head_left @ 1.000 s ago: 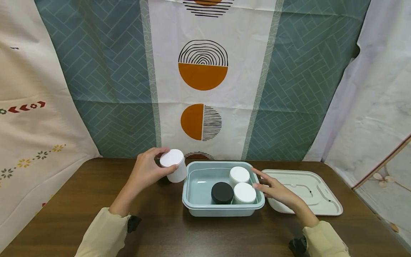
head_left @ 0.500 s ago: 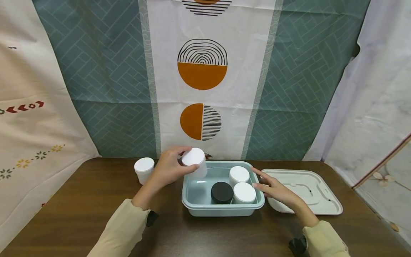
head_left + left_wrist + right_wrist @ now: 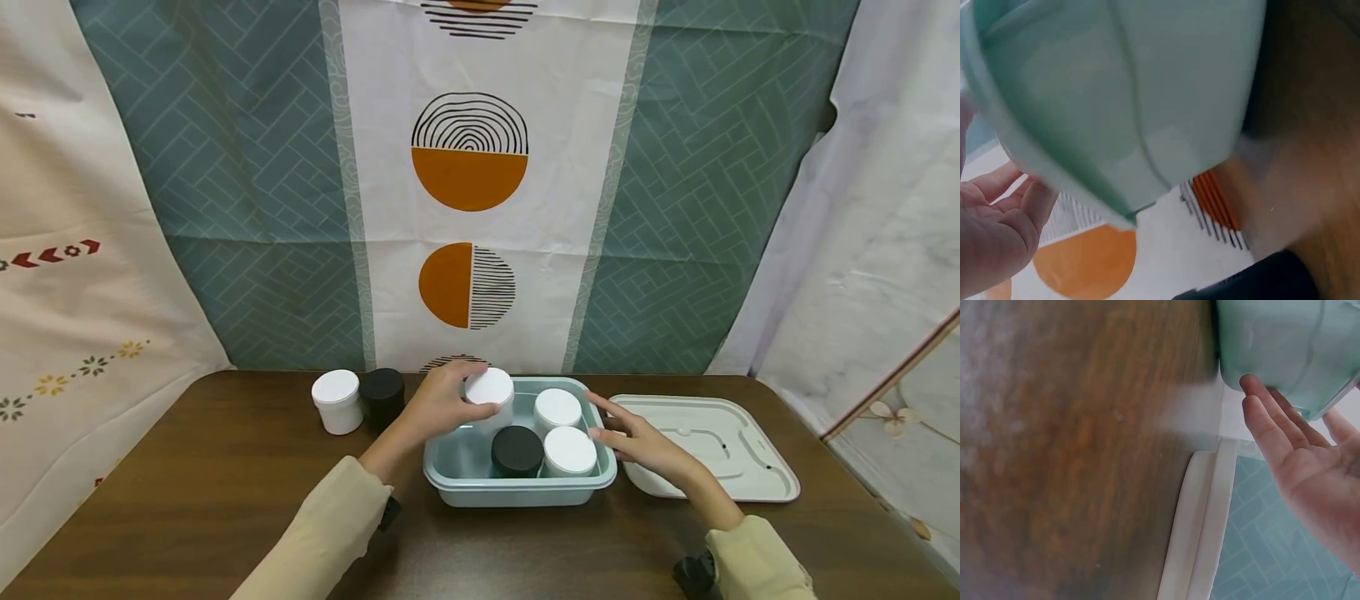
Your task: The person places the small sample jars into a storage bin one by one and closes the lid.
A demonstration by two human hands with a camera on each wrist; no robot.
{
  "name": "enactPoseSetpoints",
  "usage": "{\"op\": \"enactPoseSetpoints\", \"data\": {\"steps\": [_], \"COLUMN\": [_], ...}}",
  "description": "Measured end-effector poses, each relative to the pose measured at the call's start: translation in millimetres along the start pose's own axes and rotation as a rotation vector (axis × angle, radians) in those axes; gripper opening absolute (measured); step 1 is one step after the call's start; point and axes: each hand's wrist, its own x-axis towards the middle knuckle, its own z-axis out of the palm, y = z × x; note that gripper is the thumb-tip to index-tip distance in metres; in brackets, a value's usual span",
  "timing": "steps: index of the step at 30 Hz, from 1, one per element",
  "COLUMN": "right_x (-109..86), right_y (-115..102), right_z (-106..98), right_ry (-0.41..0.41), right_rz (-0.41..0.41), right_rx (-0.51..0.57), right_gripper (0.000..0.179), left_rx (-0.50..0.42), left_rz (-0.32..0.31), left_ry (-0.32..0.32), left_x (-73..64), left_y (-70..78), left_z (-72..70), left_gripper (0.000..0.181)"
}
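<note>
My left hand [image 3: 442, 400] pinches a white jar [image 3: 491, 387] by its lid end, between thumb and fingers. The jar is upright at the back left of the pale blue-green tub [image 3: 517, 495], its lower part inside the rim. Within the tub stand a black-lidded jar [image 3: 517, 450] and two white jars, one behind [image 3: 557, 408] and one in front [image 3: 570, 451]. At the tub's right side, my right hand [image 3: 641, 440] touches the rim and wall with extended fingers. The right wrist view shows its fingers [image 3: 1266, 425] along the tub's outer wall.
Left of the tub, a white jar [image 3: 337, 402] and a black jar [image 3: 383, 395] stand side by side on the brown wooden table [image 3: 187, 492]. An off-white tub lid [image 3: 757, 462] lies on the right. Patterned cloth [image 3: 270, 167] hangs behind the table.
My left hand has carried the white jar rightward from beside the tub, across its left rim, and lowered it inside. The two jars at left have come into view. The right hand stays put.
</note>
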Motion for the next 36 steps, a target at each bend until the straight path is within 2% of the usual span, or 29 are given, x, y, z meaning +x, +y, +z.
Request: {"op": "enactPoseSetpoints", "data": {"steps": [6,11,15,24,29,36], "right_x": [0.7,1.1,1.0,1.2,0.6,0.1], "right_y": [0,0,-1,0,0,1], "right_z": [1,2,2,2,2,1], "right_ry": [0.003,0.0,0.002,-0.001,0.007,-0.009], "right_rz": [0.0,-0.004,0.0,0.001,0.01,0.0], "right_rx": [-0.005,-0.013,-0.019,-0.009,-0.007,0.024], "right_gripper": [0.066,0.065,0.065,0.065,0.065,0.066], "left_rx": [0.034,0.089,0.105,0.047,0.049,-0.015], "left_rz": [0.031,0.023,0.0,-0.092,-0.098,-0.085], "left_ry": [-0.078,-0.138,-0.162,-0.207,-0.237,-0.244], "left_x": [2.8,5.5,7.9,11.8,13.5,15.1], "left_y": [-4.4,-8.4,-11.6,-12.3,-12.5,-9.2], "left_z": [12.0,17.5,20.6,24.0,24.5,27.7], "left_gripper": [0.055,0.054,0.052,0.055,0.053,0.028]}}
